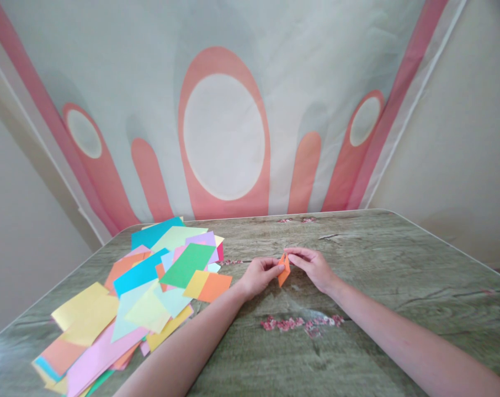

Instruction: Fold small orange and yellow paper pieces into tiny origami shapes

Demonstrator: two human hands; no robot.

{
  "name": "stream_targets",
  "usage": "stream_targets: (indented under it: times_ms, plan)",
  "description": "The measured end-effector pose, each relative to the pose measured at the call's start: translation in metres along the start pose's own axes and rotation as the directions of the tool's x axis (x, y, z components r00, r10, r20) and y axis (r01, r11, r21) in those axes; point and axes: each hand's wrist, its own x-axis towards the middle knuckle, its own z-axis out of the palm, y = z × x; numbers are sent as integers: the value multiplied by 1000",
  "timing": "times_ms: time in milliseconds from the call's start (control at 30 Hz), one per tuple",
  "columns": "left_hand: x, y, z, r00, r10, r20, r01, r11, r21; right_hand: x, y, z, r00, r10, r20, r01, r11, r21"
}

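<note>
A small folded orange paper piece (pixel 283 270) is held just above the table, pinched between both hands. My left hand (pixel 260 274) grips its left side with thumb and fingers closed. My right hand (pixel 313 266) pinches its top right edge, fingers pressed together. Both forearms reach in from the bottom of the view and rest low over the table (pixel 382 275).
A loose pile of coloured paper sheets (pixel 146 286) spreads over the table's left half. A patch of small pink marks (pixel 302 323) shows on the tabletop between my forearms. A pink and white patterned backdrop (pixel 225 132) hangs behind the table's far edge.
</note>
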Motion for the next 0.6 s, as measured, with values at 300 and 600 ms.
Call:
stream_targets:
  times_ms: [300,600]
  plan:
    - [0,1,0,1000,-6,0,6,1000,27,-1,-1,0,1000,-4,-3,4,999,-35]
    - [-1,2,0,1000,-8,-1,8,1000,12,-1,-2,0,999,-50,-5,49,995,-84]
